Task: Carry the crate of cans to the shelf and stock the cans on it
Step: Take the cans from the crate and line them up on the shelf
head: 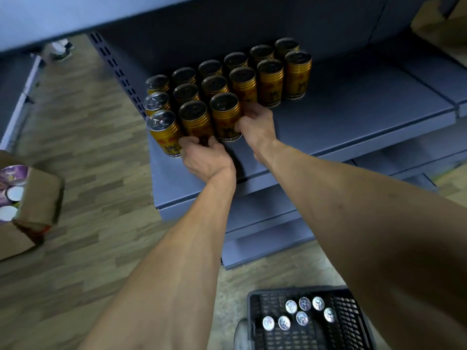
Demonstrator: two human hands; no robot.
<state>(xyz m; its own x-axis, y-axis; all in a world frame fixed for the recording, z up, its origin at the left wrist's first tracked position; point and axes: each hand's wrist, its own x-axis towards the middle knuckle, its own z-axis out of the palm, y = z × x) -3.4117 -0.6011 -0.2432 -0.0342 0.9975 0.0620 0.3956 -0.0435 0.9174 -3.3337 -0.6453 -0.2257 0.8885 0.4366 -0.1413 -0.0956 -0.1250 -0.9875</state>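
Several gold cans (242, 79) stand in rows at the left end of the grey shelf (353, 114). My left hand (206, 157) grips the base of a front-row can (195, 118). My right hand (255, 125) grips the neighbouring front can (225, 113) from its right side. Both cans stand upright on the shelf. A black plastic crate (310, 319) sits on the floor at the bottom, below my right forearm, with several cans (302, 318) still standing in it, silver tops up.
A cardboard box (32, 203) with purple-topped cans sits on the wooden floor at the left. Lower grey shelves (265, 231) jut out under the stocked one. The shelf's right part is bare. Another cardboard box (439, 29) is at top right.
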